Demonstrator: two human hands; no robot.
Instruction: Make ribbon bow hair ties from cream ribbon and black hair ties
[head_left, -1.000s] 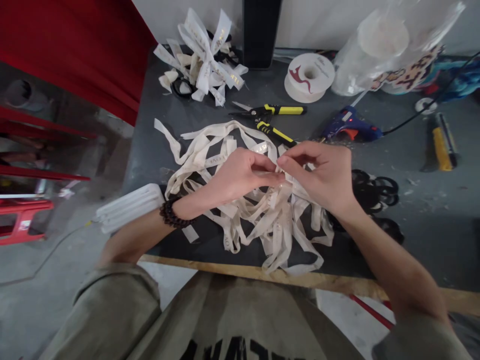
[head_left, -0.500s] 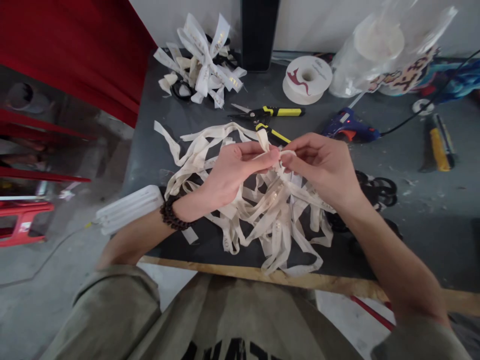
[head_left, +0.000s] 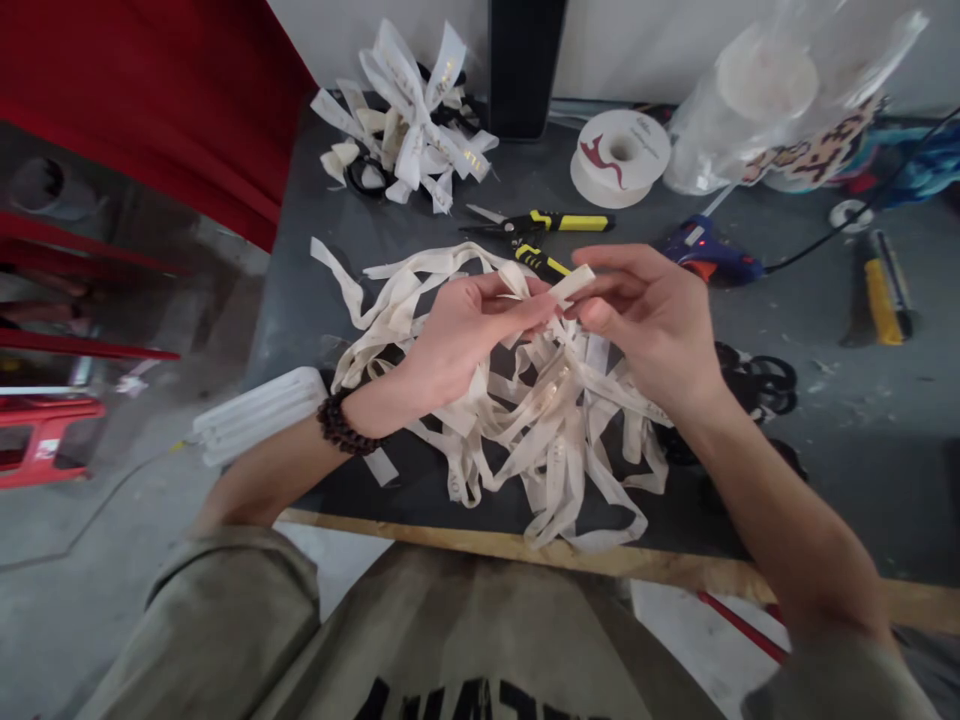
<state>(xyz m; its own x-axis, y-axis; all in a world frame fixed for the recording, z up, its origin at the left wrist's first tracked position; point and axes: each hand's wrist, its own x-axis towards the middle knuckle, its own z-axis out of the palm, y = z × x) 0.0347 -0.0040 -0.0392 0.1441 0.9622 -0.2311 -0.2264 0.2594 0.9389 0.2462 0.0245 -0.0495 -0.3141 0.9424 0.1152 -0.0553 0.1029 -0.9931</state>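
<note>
A cream ribbon (head_left: pixel 574 284) is pinched between the thumb and fingers of my left hand (head_left: pixel 469 335), its short end sticking out toward the right. Close beside that end, my right hand (head_left: pixel 660 325) has its thumb and fingers apart, with nothing seen gripped between them. Below both hands lies a tangled heap of cream ribbon strips (head_left: pixel 555 400) with gold print. Yellow-and-black snips (head_left: pixel 525 228) lie open just beyond the hands, partly covered by the ribbon and fingers.
Finished-looking ribbon bows (head_left: pixel 412 130) sit at the back left. Along the back are a ribbon spool (head_left: pixel 621 155) and a blue glue gun (head_left: pixel 709 250) with its cord. Black hair ties (head_left: pixel 765 382) lie right of my right hand, a yellow cutter (head_left: pixel 881 295) farther right.
My right hand has opened and moved slightly up and right, off the ribbon. The ribbon end now points up and right from my left hand's pinch.
</note>
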